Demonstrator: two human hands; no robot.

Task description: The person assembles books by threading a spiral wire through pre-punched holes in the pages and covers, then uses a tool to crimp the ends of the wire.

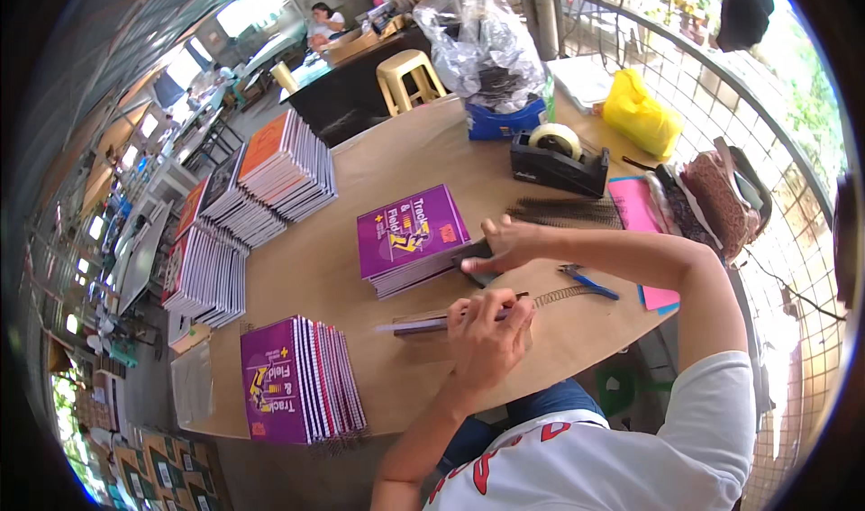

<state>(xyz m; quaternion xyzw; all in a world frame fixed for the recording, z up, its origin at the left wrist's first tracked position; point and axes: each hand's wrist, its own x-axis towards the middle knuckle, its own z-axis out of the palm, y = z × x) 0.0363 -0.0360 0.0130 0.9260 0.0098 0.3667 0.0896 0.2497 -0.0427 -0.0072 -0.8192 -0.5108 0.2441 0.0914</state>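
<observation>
My left hand (487, 331) grips a thin purple booklet (419, 325), held edge-on just above the wooden table (342, 277). A metal spiral coil (560, 295) sticks out to the right from the booklet's spine. My right hand (506, 241) reaches across to the left and closes on a dark flat object (471, 259) at the right edge of a stack of purple booklets (410, 232). Blue-handled pliers (587, 281) lie just right of the coil.
A bundle of black coils (563, 212), tape dispenser (559, 161), pink sheets (635, 206), patterned pouch (721, 191), yellow bag (640, 114) and clear plastic bag (478, 42) fill the far right. Booklet stacks (288, 164) (293, 380) line the left. A person (320, 20) sits far behind.
</observation>
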